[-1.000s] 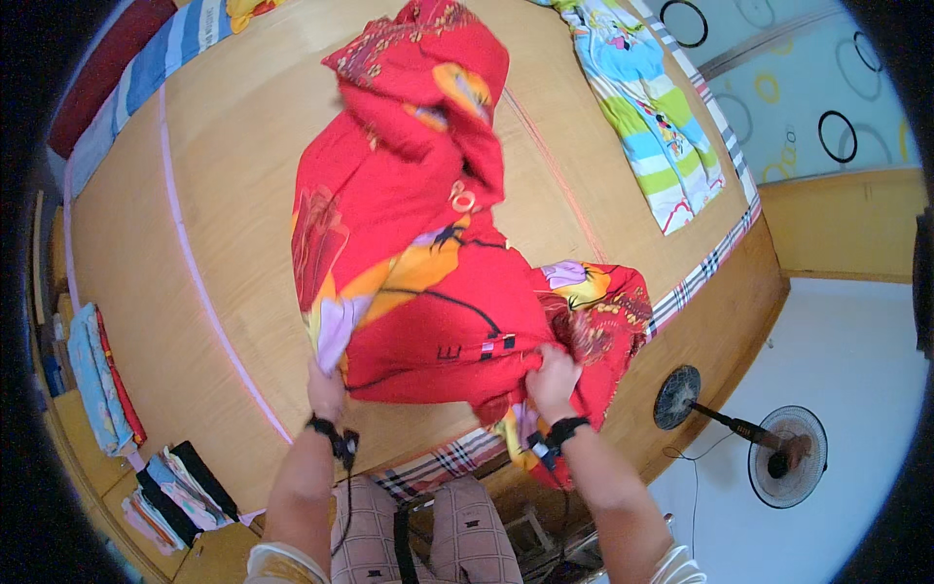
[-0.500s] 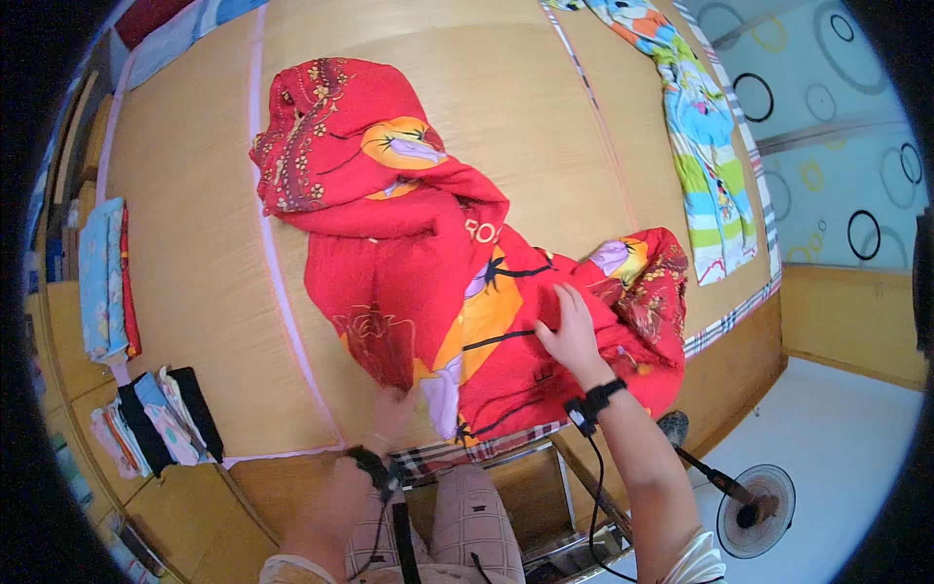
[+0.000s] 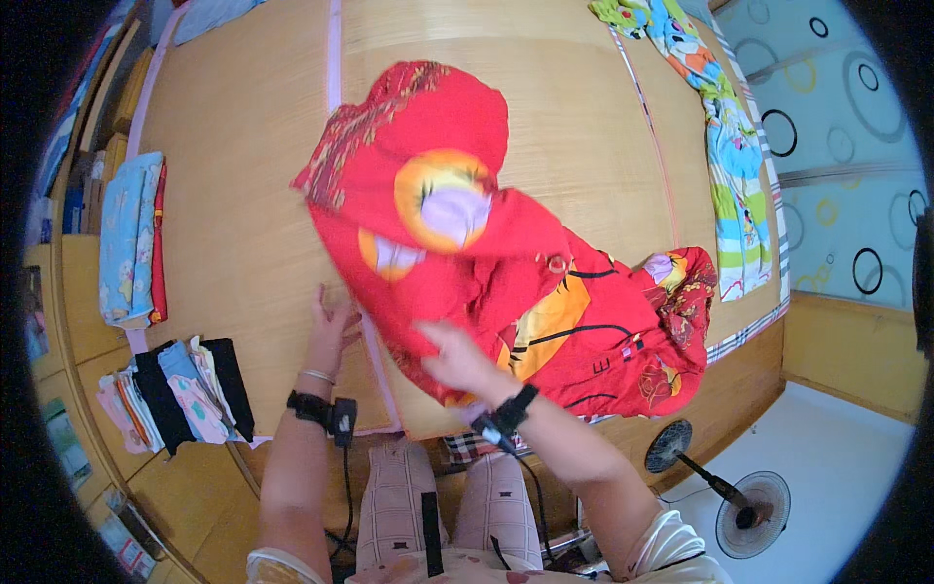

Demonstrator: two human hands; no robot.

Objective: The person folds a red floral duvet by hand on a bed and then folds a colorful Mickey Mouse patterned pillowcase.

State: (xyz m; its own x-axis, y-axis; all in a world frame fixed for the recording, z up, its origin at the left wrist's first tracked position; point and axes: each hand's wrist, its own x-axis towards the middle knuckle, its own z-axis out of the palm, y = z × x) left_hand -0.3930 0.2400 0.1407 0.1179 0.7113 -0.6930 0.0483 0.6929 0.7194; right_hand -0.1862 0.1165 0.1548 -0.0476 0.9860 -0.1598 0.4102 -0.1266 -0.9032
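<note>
A large red quilt [image 3: 467, 292] with orange, lilac and gold patterns lies bunched across the mat in front of me. Its far left part is raised in a loose fold and slightly blurred. My left hand [image 3: 333, 326] is just beside the quilt's left edge, its fingers apart and nothing visible in them. Over the quilt's near left part is my right hand [image 3: 457, 360], smeared by motion. Whether its fingers grip the cloth cannot be made out.
Folded clothes [image 3: 180, 394] stand in a row at the near left, with a folded blue cloth [image 3: 131, 238] beyond. A colourful patterned cloth [image 3: 736, 185] lies along the right side. Past the bed's near right corner stands a fan [image 3: 754, 514].
My left hand has left the quilt's near corner and moved left and away from me. My right hand has moved left across the quilt. The quilt's left part has shifted and its near corner has folded over.
</note>
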